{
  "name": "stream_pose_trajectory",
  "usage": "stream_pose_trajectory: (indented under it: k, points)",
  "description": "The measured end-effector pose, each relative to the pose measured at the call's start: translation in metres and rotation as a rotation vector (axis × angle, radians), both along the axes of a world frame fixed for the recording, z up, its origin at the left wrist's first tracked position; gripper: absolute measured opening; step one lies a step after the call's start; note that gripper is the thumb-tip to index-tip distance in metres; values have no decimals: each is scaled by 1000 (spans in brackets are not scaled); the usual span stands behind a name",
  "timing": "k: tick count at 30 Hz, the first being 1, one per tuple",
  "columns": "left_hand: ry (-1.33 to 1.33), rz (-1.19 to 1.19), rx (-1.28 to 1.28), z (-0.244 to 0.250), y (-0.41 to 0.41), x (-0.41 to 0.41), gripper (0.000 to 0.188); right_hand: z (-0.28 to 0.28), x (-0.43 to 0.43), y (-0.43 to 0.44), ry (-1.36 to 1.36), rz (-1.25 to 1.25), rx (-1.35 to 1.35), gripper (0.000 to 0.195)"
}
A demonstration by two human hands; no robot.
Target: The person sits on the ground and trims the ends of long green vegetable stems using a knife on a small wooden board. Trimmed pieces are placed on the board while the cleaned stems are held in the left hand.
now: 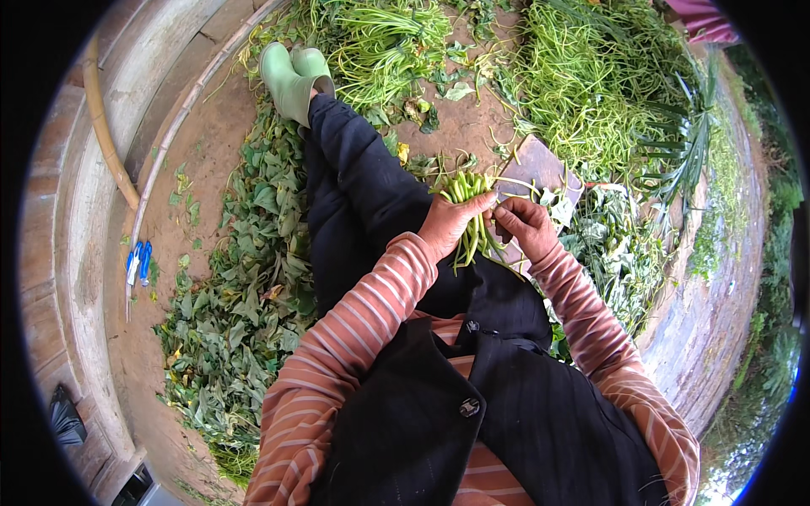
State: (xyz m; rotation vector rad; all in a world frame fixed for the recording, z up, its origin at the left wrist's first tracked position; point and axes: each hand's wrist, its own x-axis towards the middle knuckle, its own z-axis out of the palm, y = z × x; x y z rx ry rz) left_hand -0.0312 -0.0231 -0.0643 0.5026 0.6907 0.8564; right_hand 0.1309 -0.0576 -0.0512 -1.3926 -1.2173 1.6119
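Note:
My left hand (452,221) is closed around a bunch of green leaf stems (468,186), held above my lap with the cut ends pointing away from me. Loose stems hang below that grip. Close beside the bunch is my right hand (525,224), its thumb and fingers bent together at the stems. Whether a stem sits between those fingertips is hidden. Under and beyond the hands lies a flat board (538,164) with a few stems on it.
Stripped leaves (253,297) lie heaped left of my legs, more leaves (614,240) at right. Stem bundles (392,50) and a large stem pile (582,88) lie ahead, near a palm frond (683,142). Blue-handled snips (139,262) rest beside a pole (183,120). A person's pink garment (702,19) shows top right.

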Motion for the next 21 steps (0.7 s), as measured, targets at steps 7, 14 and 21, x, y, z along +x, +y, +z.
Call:
stream_pose_trajectory:
  k: [7,14,21]
  points:
    - [3,11,13,0,1,0,12,0,-2,0,-19,-15,-13,20]
    - [-16,-15,15,-4,1,0,18,-1,-1,0,-17,-12,-1,20]
    - [2,21,22,-4,0,3,16,2,-2,-1,-11,-32,1,20]
